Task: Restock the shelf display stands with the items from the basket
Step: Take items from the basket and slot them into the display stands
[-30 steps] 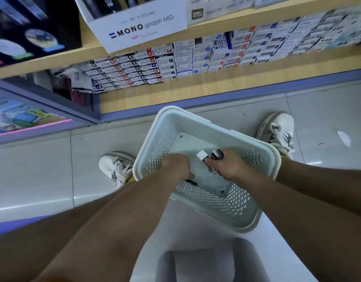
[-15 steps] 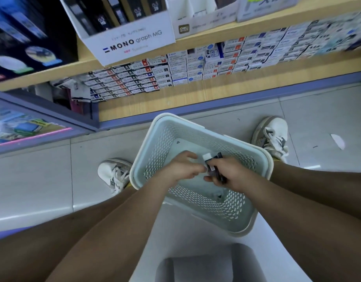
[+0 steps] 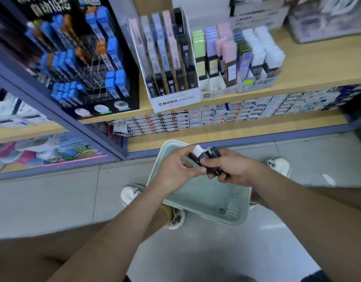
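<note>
Far left on shelf [image 3: 310,64]: black rack [image 3: 122,98] w/ blue packs, then white MONO stand [image 3: 175,99] to its right. Nearer, over pale basket [image 3: 206,198] on floor: left hand [image 3: 175,171] pinching end of slim black cases [image 3: 211,165] (one white, count unclear), right hand [image 3: 236,169] curled round same bunch.

- "MONO graph MG", striped mark at its left: front panel of white display stand [image 3: 175,101], middle of shelf. Small red line beneath: too blurred.
- "0.3": foot label of black lead case [image 3: 182,86] in that stand; grade letters unclear.
- "100": dark case [image 3: 253,69] in right display stand.
- Green Chinese characters: front of right display stand [image 3: 257,84]; blurred.
- Large pale Chinese characters: top of black display [image 3: 53,5], far left; blurred and cut off.
- Rows of small boxes [image 3: 196,119] on lower shelf: print too small.
- Black cases [image 3: 214,154] in grip of right hand [image 3: 234,169], pinched by left hand [image 3: 175,171]: nothing legible.
</note>
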Motion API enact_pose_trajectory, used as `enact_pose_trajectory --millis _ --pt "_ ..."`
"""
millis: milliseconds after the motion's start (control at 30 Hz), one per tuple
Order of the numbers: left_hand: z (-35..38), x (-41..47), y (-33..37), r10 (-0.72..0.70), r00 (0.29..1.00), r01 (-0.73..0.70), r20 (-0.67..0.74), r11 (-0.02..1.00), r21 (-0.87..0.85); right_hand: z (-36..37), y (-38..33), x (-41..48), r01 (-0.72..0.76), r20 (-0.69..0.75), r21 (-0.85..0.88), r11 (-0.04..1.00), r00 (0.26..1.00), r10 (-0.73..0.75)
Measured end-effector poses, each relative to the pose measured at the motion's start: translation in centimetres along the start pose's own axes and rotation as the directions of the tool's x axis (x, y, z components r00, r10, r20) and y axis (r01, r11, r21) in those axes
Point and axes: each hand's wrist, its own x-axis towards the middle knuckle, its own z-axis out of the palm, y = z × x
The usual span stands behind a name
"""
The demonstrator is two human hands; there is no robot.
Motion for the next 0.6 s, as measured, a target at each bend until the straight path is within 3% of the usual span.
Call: enact_pose_trajectory --millis 167,267,367,467,600 --pt "-2.8 -1.4 4.1 0.063 0.994 -0.068 -0.089 0.996 -0.051 0.1 -4.6 -4.0 0.07 0.015 -0.144 0.987 0.998 -0.069" --pt "-4.5 -2.3 7.1 0.08 0.989 -0.103 -0.124 0.976 -0.192 0.3 -7.1 -6.0 0.129 0.006 -0.097 0.987 0.992 -0.129" --pt "-6.4 -3.1 10.1 0.155 0.977 -0.185 -0.146 0.957 -0.225 0.4 -9.9 -8.2 0.154 0.056 -0.058 0.986 0.987 -0.151" --pt "-8.3 -3.9 12.9 0.22 0.964 -0.247 -0.147 0.947 -0.205 1.0 -12.6 -10.0 0.213 0.109 -0.083 0.973 0.973 -0.204" --pt "-10.9 -4.4 15.7 0.195 0.98 -0.201 -0.049 0.965 -0.166 1.9 -15.6 -11.0 0.331 0.012 -0.136 0.934 0.943 -0.332"
